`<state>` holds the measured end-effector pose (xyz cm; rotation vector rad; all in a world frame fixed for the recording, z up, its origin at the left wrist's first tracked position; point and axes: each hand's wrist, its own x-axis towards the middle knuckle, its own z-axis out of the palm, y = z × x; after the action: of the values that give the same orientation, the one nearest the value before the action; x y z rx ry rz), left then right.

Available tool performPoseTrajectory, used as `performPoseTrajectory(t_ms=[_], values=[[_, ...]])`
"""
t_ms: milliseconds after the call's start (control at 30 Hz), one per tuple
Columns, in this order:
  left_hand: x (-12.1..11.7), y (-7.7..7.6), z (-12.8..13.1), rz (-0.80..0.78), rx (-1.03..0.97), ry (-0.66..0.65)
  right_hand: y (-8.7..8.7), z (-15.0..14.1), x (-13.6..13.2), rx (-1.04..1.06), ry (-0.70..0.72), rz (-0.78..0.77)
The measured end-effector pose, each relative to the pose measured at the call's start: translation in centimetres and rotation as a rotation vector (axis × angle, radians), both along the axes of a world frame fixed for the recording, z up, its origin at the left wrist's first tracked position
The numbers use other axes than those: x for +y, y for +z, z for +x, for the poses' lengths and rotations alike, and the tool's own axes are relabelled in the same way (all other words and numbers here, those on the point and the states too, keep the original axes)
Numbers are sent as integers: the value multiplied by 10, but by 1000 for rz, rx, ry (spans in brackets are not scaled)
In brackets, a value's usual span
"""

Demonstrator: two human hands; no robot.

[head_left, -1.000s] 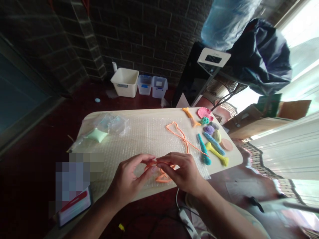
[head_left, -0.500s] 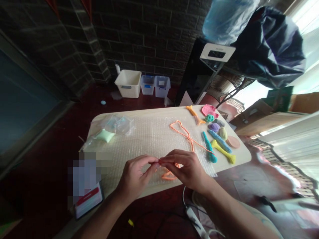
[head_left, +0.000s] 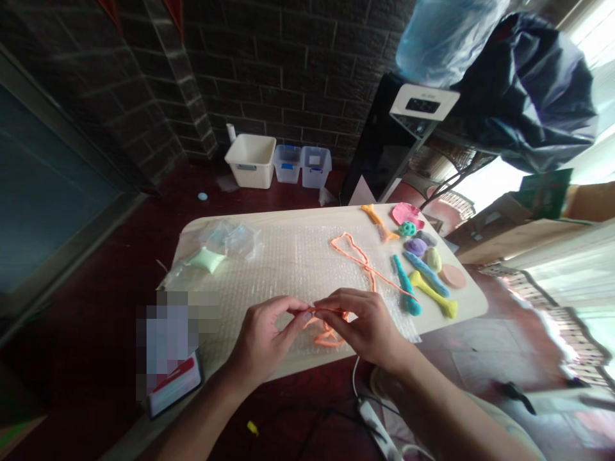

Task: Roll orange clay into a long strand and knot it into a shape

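Bubble wrap (head_left: 283, 262) lies across a counter (head_left: 230, 346), plastic bags (head_left: 235, 238) at its far left corner and modelled pieces (head_left: 435, 291) grouped at right. Behind, three bins (head_left: 252, 160) stand side by side on the floor (head_left: 182, 208)

An indoor room that looks like part of a home, though the exact type is unclear. At twelve o'clock, a dark brick wall (head_left: 312, 83) rises behind plastic bins (head_left: 251, 161) on a dark red floor (head_left: 192, 211). At one o'clock stands a water dispenser (head_left: 379, 137); at three o'clock, pale curtains (head_left: 567, 275) and open cardboard boxes (head_left: 509, 237). A small light-wood table (head_left: 269, 256) fills the centre.
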<state>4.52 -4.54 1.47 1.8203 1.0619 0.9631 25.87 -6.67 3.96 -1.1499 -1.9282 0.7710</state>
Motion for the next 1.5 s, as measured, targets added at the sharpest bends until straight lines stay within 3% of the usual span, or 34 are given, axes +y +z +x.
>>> performPoseTrajectory(t_ms=[233,333,500,733,1000,1233,1500], values=[[0,-3,-1,8,-9,-20,2,-2,-1,10,22,-20],[0,-8,-1,-64,-66,-22,1,-1,0,18,33,7],[0,-11,1,-192,-135,-22,3,1,1,7,-76,-27],[-1,-3,1,-121,-75,-20,4,1,1,-1,55,-5],[-2,-11,2,-240,-210,-60,3,0,0,2,-21,34],[-2,-3,-1,-117,-109,-66,4,-1,-1,-7,43,22],[-2,-3,4,-103,-119,-78,9,-4,-2,21,-20,-12]])
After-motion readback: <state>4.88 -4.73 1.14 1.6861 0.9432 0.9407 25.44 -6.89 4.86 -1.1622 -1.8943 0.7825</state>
